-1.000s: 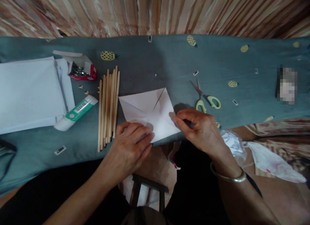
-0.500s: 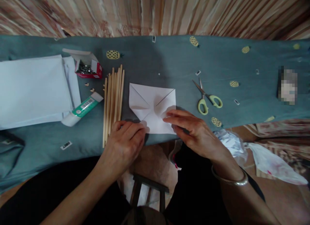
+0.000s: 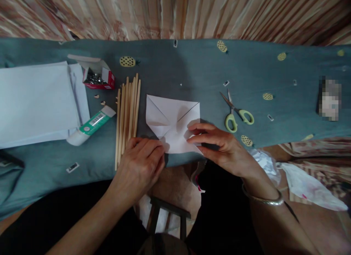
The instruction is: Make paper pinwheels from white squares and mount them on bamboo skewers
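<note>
A white sheet of paper with diagonal creases and folded-in flaps lies in front of me at the near edge of the cloth. My left hand is closed at its lower left corner, the fingertips partly hidden behind the knuckles. Over the lower right part, my right hand has its fingers apart. Its fingertips rest on or just above the paper, and the thumb is by the lower right corner. A bundle of thin wooden sticks lies just left of the paper, close to my left hand.
Scissors with pale green handles lie spread to the right. On the left are a green-and-white glue tube, a red box of metal clips and stacked white paper. A blurred-out object sits far right. Plastic bags hang below.
My right hand's fingers have opened slightly, with the thumb lower by the paper's corner. My left hand stays at the lower left corner. The view has shifted a little.
</note>
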{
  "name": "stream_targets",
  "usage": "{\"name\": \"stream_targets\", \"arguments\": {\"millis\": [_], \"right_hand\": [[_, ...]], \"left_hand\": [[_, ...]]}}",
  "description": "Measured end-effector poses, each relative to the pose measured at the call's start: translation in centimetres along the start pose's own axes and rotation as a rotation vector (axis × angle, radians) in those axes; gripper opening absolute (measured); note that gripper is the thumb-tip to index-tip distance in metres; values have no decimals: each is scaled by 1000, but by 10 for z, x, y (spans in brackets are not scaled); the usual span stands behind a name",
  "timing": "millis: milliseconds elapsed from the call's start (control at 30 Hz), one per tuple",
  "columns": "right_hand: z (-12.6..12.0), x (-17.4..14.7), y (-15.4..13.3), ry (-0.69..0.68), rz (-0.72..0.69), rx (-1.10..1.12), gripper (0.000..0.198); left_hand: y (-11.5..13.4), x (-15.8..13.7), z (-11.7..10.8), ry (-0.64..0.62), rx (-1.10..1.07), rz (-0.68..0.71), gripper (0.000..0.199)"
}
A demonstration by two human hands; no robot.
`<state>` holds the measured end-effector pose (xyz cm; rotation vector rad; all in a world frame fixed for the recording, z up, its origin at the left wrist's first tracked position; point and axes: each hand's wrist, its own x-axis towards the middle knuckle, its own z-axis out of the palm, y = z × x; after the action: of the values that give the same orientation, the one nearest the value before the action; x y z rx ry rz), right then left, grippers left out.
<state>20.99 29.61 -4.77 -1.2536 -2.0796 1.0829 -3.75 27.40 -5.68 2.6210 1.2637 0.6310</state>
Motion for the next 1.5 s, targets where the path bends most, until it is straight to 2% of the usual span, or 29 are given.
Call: {"name": "stream_targets", "arguments": {"millis": [100,200,267,367,467,700,1100,1367,1500], "right_hand": [[5,3,-2,30,19,88,14],[14,7,-5,104,53,119,12],[20,10,-6,148,77,80,13],[28,12,-9,194,98,-4,13],[32,13,-13,217,115,-74,16],[38,20,-19,275,75,-231,13],[40,25,-18,249,-2,-388,13],[38,24,-19,166,-62,-467,18],[38,23,-20,175,-102,-488,20]], "left_hand": [[0,2,-1,-23,-1,0,9],[2,3,-3,-36,3,0,8],[6,3,-3,-22,-12,-3,10],[11,3,-2,5,-47,-1,24],[15,2,2,-21,-82,32,34],[12,0,10,-48,-105,26,27],[8,2,15,-37,-134,14,28],[10,5,13,-37,-126,13,25],[11,5,11,-43,-126,7,24]]}}
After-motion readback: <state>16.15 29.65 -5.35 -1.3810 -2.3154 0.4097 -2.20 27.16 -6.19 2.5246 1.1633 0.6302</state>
